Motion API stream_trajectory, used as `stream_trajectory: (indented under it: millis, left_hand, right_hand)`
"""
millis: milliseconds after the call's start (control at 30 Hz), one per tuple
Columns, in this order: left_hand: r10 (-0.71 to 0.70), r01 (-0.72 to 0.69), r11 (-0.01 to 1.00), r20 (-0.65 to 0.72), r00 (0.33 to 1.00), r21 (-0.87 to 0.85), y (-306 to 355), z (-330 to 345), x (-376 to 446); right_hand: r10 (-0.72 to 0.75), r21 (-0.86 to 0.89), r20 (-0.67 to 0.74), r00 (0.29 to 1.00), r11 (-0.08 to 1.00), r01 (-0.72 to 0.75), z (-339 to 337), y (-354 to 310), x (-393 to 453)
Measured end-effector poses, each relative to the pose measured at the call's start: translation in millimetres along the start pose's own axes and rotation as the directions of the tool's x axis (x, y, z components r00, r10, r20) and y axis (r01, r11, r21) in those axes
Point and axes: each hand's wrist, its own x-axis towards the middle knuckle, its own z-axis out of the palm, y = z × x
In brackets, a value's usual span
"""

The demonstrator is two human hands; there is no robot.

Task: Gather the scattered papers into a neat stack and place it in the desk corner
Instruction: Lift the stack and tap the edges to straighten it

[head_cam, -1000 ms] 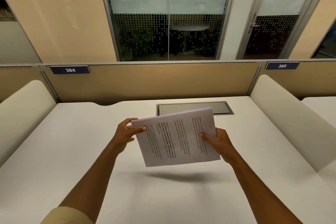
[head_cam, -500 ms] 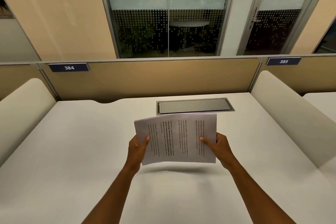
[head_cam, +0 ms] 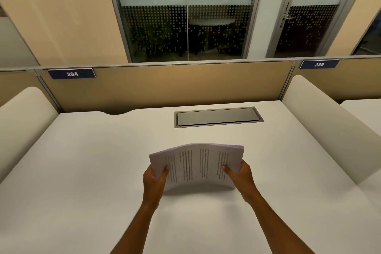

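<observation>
Gripping the paper stack (head_cam: 198,166), both hands' fingers have lowered it, seemingly onto the desk (head_cam: 82,161).

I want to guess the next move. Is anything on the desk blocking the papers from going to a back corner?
Nothing visible does. The paper stack is held between the left hand and right hand; only a flush grey cable hatch sits behind.

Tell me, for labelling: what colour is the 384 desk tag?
Dark blue with white digits, on the 384 tag, head view.

Warm, even overhead light, soft shadow under the papers (head_cam: 198,166), perhaps slight wide-angle edge bowing.
</observation>
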Motion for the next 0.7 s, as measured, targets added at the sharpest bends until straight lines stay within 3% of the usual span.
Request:
stream_trajectory:
  millis: [500, 700]
  left_hand:
    - [0.021, -0.021, 0.999, 0.011, 1.0, 0.028, -1, -4, 8]
    - [-0.051, 0.048, 0.997, 0.046, 0.998, 0.062, -18, -7, 5]
  right_hand:
    - [-0.002, -0.025, -0.026, 1.0, 1.0, 0.002, 4, -2, 6]
    - [0.05, -0.008, -0.009, 0.999, 0.999, -0.05, 7, 15, 0]
